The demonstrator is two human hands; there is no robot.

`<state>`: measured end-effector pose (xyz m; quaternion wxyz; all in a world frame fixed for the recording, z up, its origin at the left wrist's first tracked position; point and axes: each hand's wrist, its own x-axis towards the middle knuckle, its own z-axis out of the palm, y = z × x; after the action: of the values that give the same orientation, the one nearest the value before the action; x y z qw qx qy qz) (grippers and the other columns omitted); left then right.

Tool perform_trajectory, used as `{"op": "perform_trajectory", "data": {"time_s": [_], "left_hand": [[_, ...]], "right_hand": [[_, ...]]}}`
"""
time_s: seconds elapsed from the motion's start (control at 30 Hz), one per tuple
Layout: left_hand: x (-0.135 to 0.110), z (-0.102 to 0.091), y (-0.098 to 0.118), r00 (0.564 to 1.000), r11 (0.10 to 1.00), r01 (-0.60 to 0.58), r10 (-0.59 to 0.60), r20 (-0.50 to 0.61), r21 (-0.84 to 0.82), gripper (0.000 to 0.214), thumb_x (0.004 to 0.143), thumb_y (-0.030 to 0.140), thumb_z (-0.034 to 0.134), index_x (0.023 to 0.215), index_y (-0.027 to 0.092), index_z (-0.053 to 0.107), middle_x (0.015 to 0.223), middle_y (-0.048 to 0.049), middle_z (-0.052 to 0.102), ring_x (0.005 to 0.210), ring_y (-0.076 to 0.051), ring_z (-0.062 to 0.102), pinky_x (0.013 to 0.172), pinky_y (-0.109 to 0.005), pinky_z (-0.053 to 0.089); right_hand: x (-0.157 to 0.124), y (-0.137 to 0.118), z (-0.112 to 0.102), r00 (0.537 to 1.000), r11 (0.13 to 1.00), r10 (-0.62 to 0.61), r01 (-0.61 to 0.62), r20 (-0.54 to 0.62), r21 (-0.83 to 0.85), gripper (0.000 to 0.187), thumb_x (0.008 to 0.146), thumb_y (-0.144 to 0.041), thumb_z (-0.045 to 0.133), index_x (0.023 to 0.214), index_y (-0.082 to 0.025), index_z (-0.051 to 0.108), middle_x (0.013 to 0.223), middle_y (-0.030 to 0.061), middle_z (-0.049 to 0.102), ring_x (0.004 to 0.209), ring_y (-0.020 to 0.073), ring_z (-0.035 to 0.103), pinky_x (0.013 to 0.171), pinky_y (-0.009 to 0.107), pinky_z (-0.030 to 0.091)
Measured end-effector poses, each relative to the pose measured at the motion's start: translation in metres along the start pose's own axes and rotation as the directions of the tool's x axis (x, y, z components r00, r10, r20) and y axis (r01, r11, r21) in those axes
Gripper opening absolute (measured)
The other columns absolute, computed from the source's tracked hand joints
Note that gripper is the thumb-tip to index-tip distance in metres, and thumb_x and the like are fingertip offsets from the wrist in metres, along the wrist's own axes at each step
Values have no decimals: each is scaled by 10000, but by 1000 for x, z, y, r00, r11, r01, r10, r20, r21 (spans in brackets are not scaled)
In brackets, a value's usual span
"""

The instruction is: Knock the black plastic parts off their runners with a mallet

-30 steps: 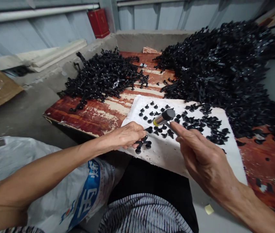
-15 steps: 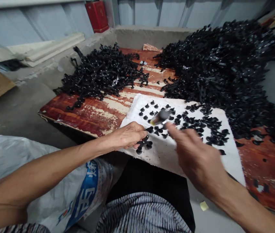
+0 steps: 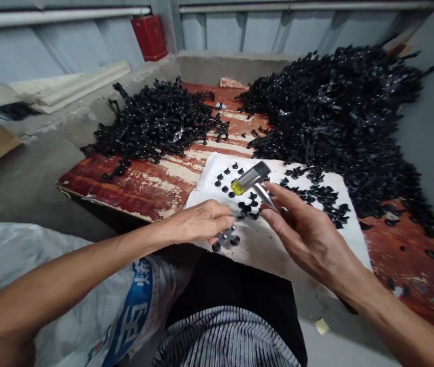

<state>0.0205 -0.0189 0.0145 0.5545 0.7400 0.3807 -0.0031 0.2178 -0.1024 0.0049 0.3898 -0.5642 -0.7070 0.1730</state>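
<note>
My left hand [image 3: 197, 223] is closed on a small black cross-shaped plastic piece [image 3: 226, 238], pressing it onto the near edge of a white foam pad [image 3: 274, 250]. My right hand [image 3: 312, 239] grips the thin metal handle of a small hammer [image 3: 250, 178], whose head, one end yellow and the other black, is raised just above the pad. Several small black caps [image 3: 318, 191] lie scattered over the pad behind the hammer.
The pad rests on a worn red wooden board [image 3: 140, 183]. A heap of black plastic pieces [image 3: 159, 120] lies at the back left, a much bigger heap [image 3: 339, 107] at the back right. A white printed sack [image 3: 86, 306] lies at the left by my lap.
The hammer swung down toward the pad half a second ago and is now lifted again. My left hand has kept hold of the cross-shaped piece in about the same place.
</note>
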Motion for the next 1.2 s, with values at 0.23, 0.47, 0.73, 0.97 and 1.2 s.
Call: {"op": "perform_trajectory", "data": {"time_s": [0.23,0.47,0.73,0.97,1.2], "left_hand": [[-11,7,12,985,981,-166,158,75,102,305,894,347,469,642,174,478,505,44,463,440,-76,425,425,-182,271],[-20,12,7,968,964,-250,249,25,90,310,894,364,506,674,152,561,551,47,466,494,-66,423,473,-184,299],[-22,12,-23,977,983,-69,32,-212,-172,495,912,579,454,883,138,678,868,-80,702,711,-148,629,599,-241,484],[-18,35,-12,985,889,-46,-34,-166,-455,452,864,569,541,859,131,654,907,-91,705,811,-166,657,720,-283,498],[-19,39,-7,988,855,-52,-32,-153,-515,320,841,445,597,756,137,577,700,-20,656,525,-67,533,513,-203,434]], "right_hand": [[-7,-4,7,907,811,298,-405,299,422,215,817,-338,624,965,-183,624,771,22,646,621,126,555,533,241,436],[-22,-15,8,888,617,339,-458,310,639,264,775,-342,712,936,-203,556,789,-2,600,545,71,479,415,177,344],[-35,-17,7,874,626,486,-371,30,685,273,776,-365,742,910,-217,556,717,-50,558,426,37,405,329,157,304],[-37,-23,23,905,663,422,-347,51,663,212,819,-348,687,921,-214,557,707,-41,557,428,48,390,318,183,273],[-39,-12,11,951,898,310,-293,1,329,142,912,-318,540,989,-209,588,691,-9,566,513,102,473,417,221,369]]}}
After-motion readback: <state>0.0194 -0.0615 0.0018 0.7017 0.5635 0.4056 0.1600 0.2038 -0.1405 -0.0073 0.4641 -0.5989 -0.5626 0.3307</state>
